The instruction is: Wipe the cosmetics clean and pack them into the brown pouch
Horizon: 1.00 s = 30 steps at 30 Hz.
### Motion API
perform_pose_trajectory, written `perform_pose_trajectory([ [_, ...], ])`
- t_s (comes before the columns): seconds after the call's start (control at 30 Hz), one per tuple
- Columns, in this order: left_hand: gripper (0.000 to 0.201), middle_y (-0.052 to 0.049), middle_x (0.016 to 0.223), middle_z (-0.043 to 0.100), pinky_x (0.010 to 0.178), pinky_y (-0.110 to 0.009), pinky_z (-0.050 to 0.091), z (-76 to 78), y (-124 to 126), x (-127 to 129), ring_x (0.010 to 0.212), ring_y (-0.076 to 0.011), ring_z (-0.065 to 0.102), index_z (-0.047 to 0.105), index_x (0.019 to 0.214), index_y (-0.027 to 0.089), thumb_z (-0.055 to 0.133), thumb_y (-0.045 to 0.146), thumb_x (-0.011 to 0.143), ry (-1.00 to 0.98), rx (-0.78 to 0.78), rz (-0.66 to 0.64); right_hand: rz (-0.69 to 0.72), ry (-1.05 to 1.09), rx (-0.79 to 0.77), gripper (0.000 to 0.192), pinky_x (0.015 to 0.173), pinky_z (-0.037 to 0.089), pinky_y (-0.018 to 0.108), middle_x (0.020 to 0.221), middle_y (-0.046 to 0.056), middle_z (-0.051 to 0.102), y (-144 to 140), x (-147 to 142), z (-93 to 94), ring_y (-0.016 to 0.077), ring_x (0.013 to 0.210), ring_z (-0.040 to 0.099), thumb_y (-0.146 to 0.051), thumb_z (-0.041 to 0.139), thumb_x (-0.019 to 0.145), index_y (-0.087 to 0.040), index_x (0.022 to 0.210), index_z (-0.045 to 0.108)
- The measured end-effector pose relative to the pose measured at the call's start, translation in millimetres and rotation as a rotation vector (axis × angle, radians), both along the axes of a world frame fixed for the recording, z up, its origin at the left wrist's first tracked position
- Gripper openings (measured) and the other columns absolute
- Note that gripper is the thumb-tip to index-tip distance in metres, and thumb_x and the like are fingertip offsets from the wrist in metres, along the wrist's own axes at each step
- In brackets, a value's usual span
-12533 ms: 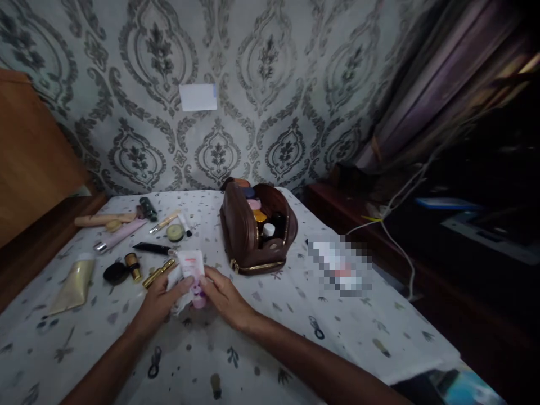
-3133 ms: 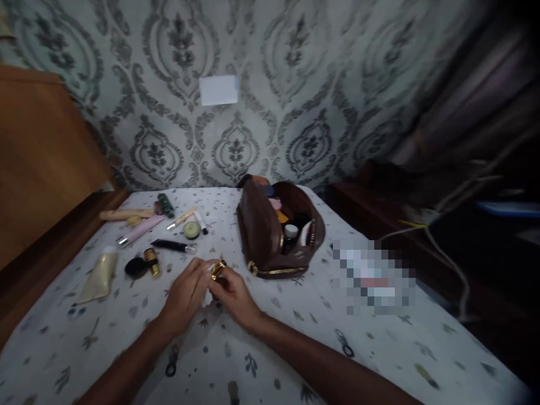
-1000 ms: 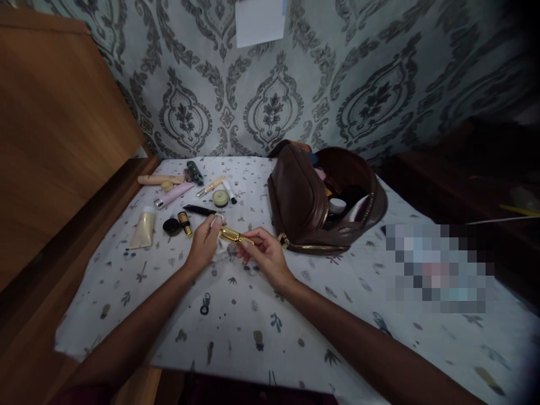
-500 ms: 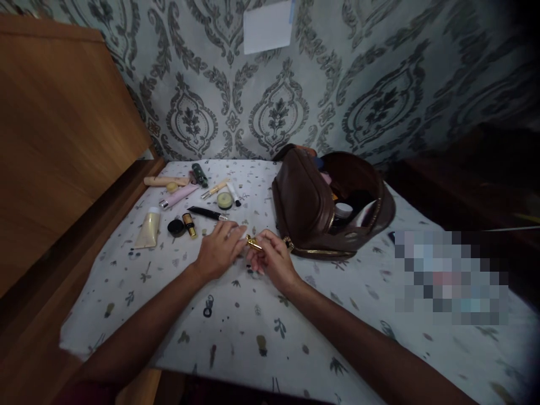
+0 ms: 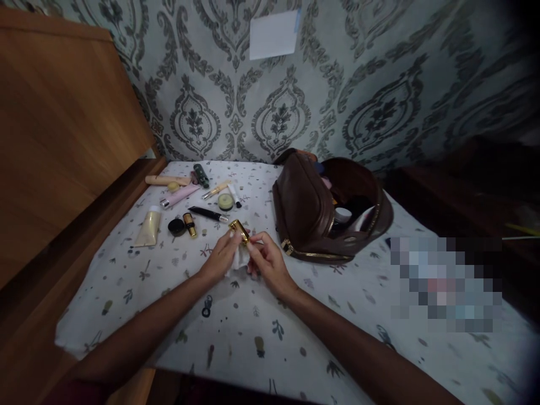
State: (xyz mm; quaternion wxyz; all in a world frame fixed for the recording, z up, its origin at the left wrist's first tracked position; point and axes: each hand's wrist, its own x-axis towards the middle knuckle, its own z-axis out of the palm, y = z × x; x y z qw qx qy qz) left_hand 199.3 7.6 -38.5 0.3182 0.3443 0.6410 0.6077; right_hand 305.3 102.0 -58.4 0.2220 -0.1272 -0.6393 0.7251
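A shiny gold tube (image 5: pixel 240 231), shaped like a lipstick, is held tilted between my two hands above the table. My right hand (image 5: pixel 270 264) pinches its near end with thumb and fingers. Pressed against the tube's side, my left hand (image 5: pixel 221 256) is closed round a crumpled white tissue (image 5: pixel 241 258), which hangs down between the hands. Just beyond the left fingers lies a black makeup brush or pen (image 5: pixel 207 214). To the left are a black-and-gold lipstick (image 5: pixel 189 225) and a round black pot (image 5: pixel 176 226).
A brown leather bag (image 5: pixel 301 205) stands open at the right, with items inside. Farther left lie a cream tube (image 5: pixel 148 228), a pink tube (image 5: pixel 180 196), a dark green bottle (image 5: pixel 201 175) and a round green compact (image 5: pixel 225 202). A wooden panel (image 5: pixel 76 112) borders the left side.
The gold tube has turned and now points up and away to the left. White tissue has come into sight under the left hand, which has shifted slightly.
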Motion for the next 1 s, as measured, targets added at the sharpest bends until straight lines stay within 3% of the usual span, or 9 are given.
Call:
perform_pose_trajectory([
  [0.1, 0.058, -0.004, 0.086, 0.067, 0.073, -0.032, 0.051, -4.3, -0.4, 3.7, 0.080, -0.0207, 0.061, 0.060, 0.109, 0.015, 0.055, 0.067, 0.085, 0.077, 0.011, -0.103, -0.073, 0.023, 0.062, 0.036, 0.037, 0.035, 0.017, 0.061, -0.009, 0.053, -1.6, 1.4, -0.3, 0.0069, 0.039, 0.045, -0.056, 0.060, 0.087, -0.024, 0.092, 0.045],
  [0.3, 0.041, -0.002, 0.078, 0.064, 0.073, -0.028, 0.046, -2.2, -3.7, 1.3, 0.078, -0.0184, 0.058, 0.065, 0.086, 0.015, 0.057, 0.055, 0.088, 0.271, -0.010, -0.167, -0.204, 0.058, 0.100, 0.027, 0.045, 0.038, 0.020, 0.070, -0.005, 0.055, -1.3, 0.3, -0.9, 0.0089, 0.051, 0.046, -0.045, 0.065, 0.084, -0.022, 0.089, 0.052],
  [0.5, 0.049, 0.004, 0.054, 0.043, 0.053, -0.023, 0.034, 15.9, -11.5, -17.2, 0.053, -0.0108, 0.041, 0.050, 0.061, 0.018, 0.048, 0.056, 0.093, 0.293, 0.074, 0.174, -0.368, 0.032, 0.200, 0.019, 0.057, 0.042, 0.024, 0.073, -0.001, 0.060, -0.1, -0.6, -0.5, 0.0125, 0.062, 0.052, -0.035, 0.067, 0.080, -0.020, 0.089, 0.060],
  [0.6, 0.047, 0.004, 0.061, 0.048, 0.055, -0.023, 0.038, 17.6, -12.1, -19.7, 0.056, -0.0112, 0.044, 0.052, 0.070, 0.020, 0.046, 0.059, 0.093, 0.272, 0.120, 0.282, -0.333, 0.008, 0.218, 0.017, 0.057, 0.041, 0.024, 0.069, -0.002, 0.058, -2.0, -0.3, 0.4, 0.0127, 0.061, 0.051, -0.032, 0.068, 0.076, -0.019, 0.084, 0.062],
  [0.67, 0.043, 0.002, 0.072, 0.056, 0.062, -0.024, 0.044, 15.3, -11.2, -15.3, 0.064, -0.0132, 0.051, 0.057, 0.087, 0.021, 0.044, 0.061, 0.094, 0.236, 0.129, 0.291, -0.310, 0.011, 0.283, 0.013, 0.056, 0.039, 0.024, 0.066, -0.003, 0.054, -3.1, 0.1, 1.0, 0.0121, 0.059, 0.048, -0.029, 0.068, 0.075, -0.019, 0.080, 0.062],
  [0.77, 0.042, -0.005, 0.099, 0.062, 0.082, -0.030, 0.049, 11.2, -10.1, -4.9, 0.089, -0.0185, 0.059, 0.054, 0.116, 0.022, 0.039, 0.057, 0.097, 0.339, 0.154, 0.161, -0.262, 0.035, 0.403, 0.004, 0.057, 0.037, 0.024, 0.063, -0.005, 0.049, -1.8, 0.3, 1.0, 0.0117, 0.059, 0.045, -0.019, 0.064, 0.073, -0.019, 0.075, 0.061],
  [0.87, 0.039, -0.011, 0.121, 0.056, 0.100, -0.038, 0.043, 9.9, -10.2, -0.5, 0.114, -0.0241, 0.053, 0.052, 0.124, 0.020, 0.041, 0.047, 0.099, 0.698, 0.156, -0.096, -0.222, 0.077, 0.481, 0.007, 0.061, 0.038, 0.025, 0.067, -0.003, 0.050, 3.5, -0.8, -0.7, 0.0135, 0.064, 0.047, -0.013, 0.059, 0.070, -0.019, 0.068, 0.056],
  [0.93, 0.033, -0.012, 0.119, 0.055, 0.099, -0.038, 0.043, 10.0, -10.9, -2.9, 0.114, -0.0252, 0.051, 0.055, 0.120, 0.019, 0.044, 0.042, 0.098, 0.916, 0.093, -0.179, -0.196, 0.085, 0.511, 0.010, 0.063, 0.039, 0.026, 0.070, -0.001, 0.051, 6.9, -2.0, -2.6, 0.0151, 0.069, 0.049, -0.011, 0.057, 0.069, -0.019, 0.065, 0.053],
  [1.0, 0.027, -0.010, 0.107, 0.058, 0.087, -0.035, 0.047, 10.3, -11.9, -8.0, 0.102, -0.0241, 0.055, 0.058, 0.109, 0.019, 0.045, 0.040, 0.098, 1.055, 0.005, -0.160, -0.145, 0.067, 0.532, 0.011, 0.063, 0.040, 0.025, 0.073, -0.001, 0.050, 8.3, -3.4, -4.9, 0.0157, 0.070, 0.049, -0.010, 0.057, 0.068, -0.020, 0.065, 0.053],
])
